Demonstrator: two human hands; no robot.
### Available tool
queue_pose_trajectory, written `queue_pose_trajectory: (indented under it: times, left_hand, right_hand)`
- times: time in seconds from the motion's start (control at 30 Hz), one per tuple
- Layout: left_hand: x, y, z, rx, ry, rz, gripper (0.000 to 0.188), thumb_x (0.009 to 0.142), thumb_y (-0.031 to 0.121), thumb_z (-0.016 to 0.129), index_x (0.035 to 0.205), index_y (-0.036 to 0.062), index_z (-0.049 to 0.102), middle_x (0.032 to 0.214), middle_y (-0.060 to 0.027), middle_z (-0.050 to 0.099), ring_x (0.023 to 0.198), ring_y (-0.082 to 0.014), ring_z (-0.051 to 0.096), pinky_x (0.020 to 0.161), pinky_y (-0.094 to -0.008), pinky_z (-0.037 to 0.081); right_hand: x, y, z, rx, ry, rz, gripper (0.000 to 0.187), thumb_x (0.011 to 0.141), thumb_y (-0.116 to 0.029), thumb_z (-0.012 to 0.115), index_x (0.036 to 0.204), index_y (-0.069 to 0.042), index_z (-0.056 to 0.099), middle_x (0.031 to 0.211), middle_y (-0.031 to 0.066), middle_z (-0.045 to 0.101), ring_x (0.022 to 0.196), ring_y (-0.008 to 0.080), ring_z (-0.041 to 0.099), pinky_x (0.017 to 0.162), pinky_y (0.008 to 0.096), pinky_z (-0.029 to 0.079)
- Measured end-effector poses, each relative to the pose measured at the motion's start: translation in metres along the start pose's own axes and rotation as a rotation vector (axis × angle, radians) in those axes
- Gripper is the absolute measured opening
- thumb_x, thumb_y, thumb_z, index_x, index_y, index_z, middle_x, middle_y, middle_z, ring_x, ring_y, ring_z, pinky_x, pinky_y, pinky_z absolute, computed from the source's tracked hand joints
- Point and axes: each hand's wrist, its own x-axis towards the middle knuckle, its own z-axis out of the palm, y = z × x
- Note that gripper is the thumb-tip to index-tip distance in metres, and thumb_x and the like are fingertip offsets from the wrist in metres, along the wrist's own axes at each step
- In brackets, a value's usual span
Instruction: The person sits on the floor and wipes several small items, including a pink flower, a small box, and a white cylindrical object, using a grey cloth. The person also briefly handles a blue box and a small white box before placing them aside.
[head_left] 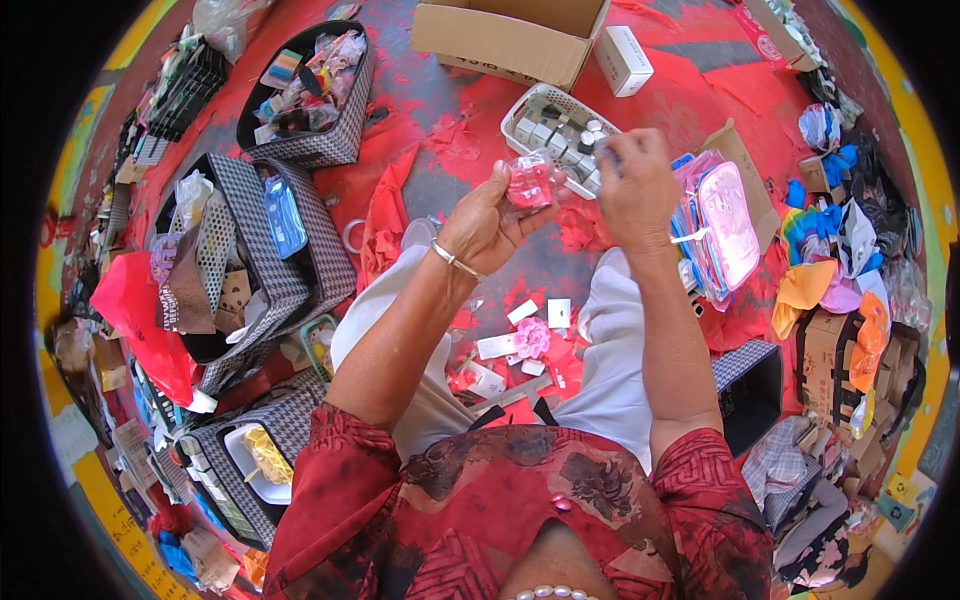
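Observation:
My left hand [485,220] holds a small clear plastic packet with something pink-red inside [531,183] between thumb and fingers. To its right, my right hand [640,190] is raised with its fingers curled together at the edge of a white plastic basket [510,118]. What those fingers hold, if anything, I cannot make out. Inside the basket lie several small white and grey boxes or bottles [550,133]. Between my knees a pink fabric flower [531,338] lies among small white cards [496,347] on the red-covered floor.
An open cardboard box [505,50] and a small white box [623,62] stand at the far side. Houndstooth bins [310,150] full of goods line the left. Pink zip pouches [728,225] lie stacked at my right, near a cardboard carton [830,365] and coloured bags.

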Motion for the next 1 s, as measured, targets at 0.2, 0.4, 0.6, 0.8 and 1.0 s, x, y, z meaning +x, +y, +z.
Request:
queue_pose_trajectory:
  times: [0.2, 0.4, 0.6, 0.8, 1.0]
  left_hand:
    - [0.003, -0.002, -0.002, 0.019, 0.1, 0.012, 0.045, 0.094, 0.032, 0.024, 0.117, -0.0035, 0.041, 0.117, -0.0199, 0.049, 0.106, -0.0301, 0.051, 0.088, -0.0352, 0.046]
    - [0.008, -0.001, -0.009, 0.108, 0.184, 0.042, 0.047, 0.094, 0.034, 0.022, 0.117, -0.0021, 0.042, 0.114, -0.0174, 0.052, 0.107, -0.0276, 0.051, 0.087, -0.0355, 0.046]
    - [0.005, 0.006, -0.005, -0.009, -0.027, -0.002, 0.049, 0.093, 0.038, 0.026, 0.115, -0.0014, 0.044, 0.111, -0.0176, 0.054, 0.107, -0.0283, 0.051, 0.087, -0.0379, 0.046]
    - [0.001, -0.007, -0.001, 0.602, 0.023, 0.045, 0.022, 0.083, 0.012, 0.052, 0.102, 0.0013, 0.052, 0.096, -0.0058, 0.058, 0.093, -0.0184, 0.057, 0.08, -0.0347, 0.048]
    - [-0.008, -0.005, 0.004, 0.938, -0.089, -0.036, 0.022, 0.085, 0.01, 0.047, 0.103, -0.0027, 0.051, 0.099, -0.0132, 0.058, 0.087, -0.0211, 0.06, 0.077, -0.0314, 0.049]
  right_hand:
    - [-0.015, -0.018, 0.003, 0.337, -0.061, -0.204, 0.01, 0.073, -0.013, 0.061, 0.081, -0.007, 0.061, 0.086, 0.0074, 0.054, 0.075, 0.0252, 0.057, 0.06, 0.0347, 0.047]
    - [-0.021, -0.019, 0.004, 0.327, -0.433, -0.323, 0.014, 0.071, -0.017, 0.062, 0.079, -0.005, 0.062, 0.081, 0.0073, 0.055, 0.072, 0.027, 0.056, 0.062, 0.0336, 0.044]
    - [-0.007, 0.013, -0.009, 0.312, -0.192, 0.151, 0.021, 0.075, -0.022, 0.058, 0.079, -0.002, 0.061, 0.079, 0.0137, 0.057, 0.073, 0.0295, 0.057, 0.064, 0.0357, 0.043]
    - [-0.012, -0.008, 0.005, 0.545, 0.064, -0.046, 0.017, 0.075, -0.018, 0.055, 0.079, -0.001, 0.059, 0.078, 0.013, 0.057, 0.072, 0.026, 0.057, 0.062, 0.0359, 0.045]
    - [-0.018, 0.001, 0.011, 0.17, -0.242, -0.087, 0.013, 0.076, -0.017, 0.054, 0.076, -0.005, 0.058, 0.078, 0.0127, 0.057, 0.072, 0.0301, 0.058, 0.062, 0.0399, 0.046]
